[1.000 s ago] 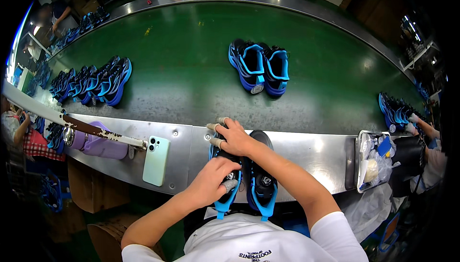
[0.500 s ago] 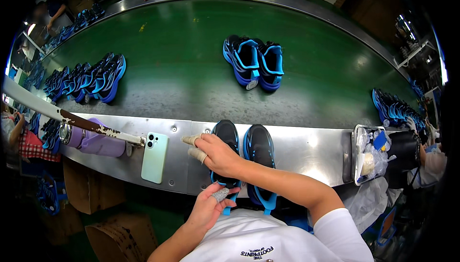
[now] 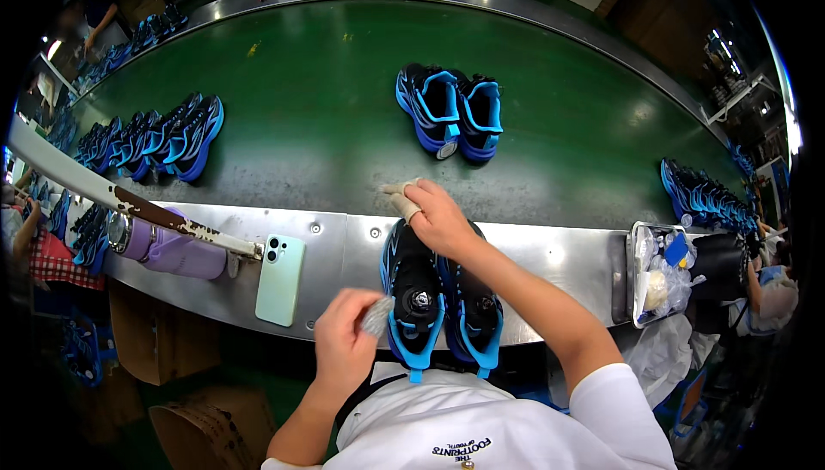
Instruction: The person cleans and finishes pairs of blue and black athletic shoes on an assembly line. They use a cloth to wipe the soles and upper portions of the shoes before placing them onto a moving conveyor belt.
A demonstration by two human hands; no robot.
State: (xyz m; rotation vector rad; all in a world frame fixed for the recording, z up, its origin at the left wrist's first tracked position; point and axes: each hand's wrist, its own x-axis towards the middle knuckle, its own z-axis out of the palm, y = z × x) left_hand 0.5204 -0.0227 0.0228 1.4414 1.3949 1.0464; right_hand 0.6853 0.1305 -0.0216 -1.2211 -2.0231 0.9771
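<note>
A pair of black and blue sneakers stands in front of me, heels toward my body: a left shoe (image 3: 414, 285) with a round dial on its tongue, and a right shoe (image 3: 481, 311). My right hand (image 3: 440, 219) reaches across the toes, hiding part of them. Its fingers, some wrapped in beige tape, stretch out with nothing visible in them; whether it touches a toe I cannot tell. Beside the left shoe's heel, my left hand (image 3: 344, 337) is curled, grey tape on one finger, slightly blurred. It appears to hold nothing.
Another sneaker pair (image 3: 449, 113) stands on the green conveyor belt (image 3: 301, 83). A row of sneakers (image 3: 159, 139) sits left, another (image 3: 709, 199) right. On the metal ledge lie a pale green phone (image 3: 280, 279), a purple bottle (image 3: 185, 251) and a tray of plastic bags (image 3: 662, 274). A chipped metal bar (image 3: 155, 208) crosses left.
My left hand has left the left shoe's heel opening and moved up and left, its fingers curling. My right hand has moved forward and right, from the left shoe's upper to above the toes.
</note>
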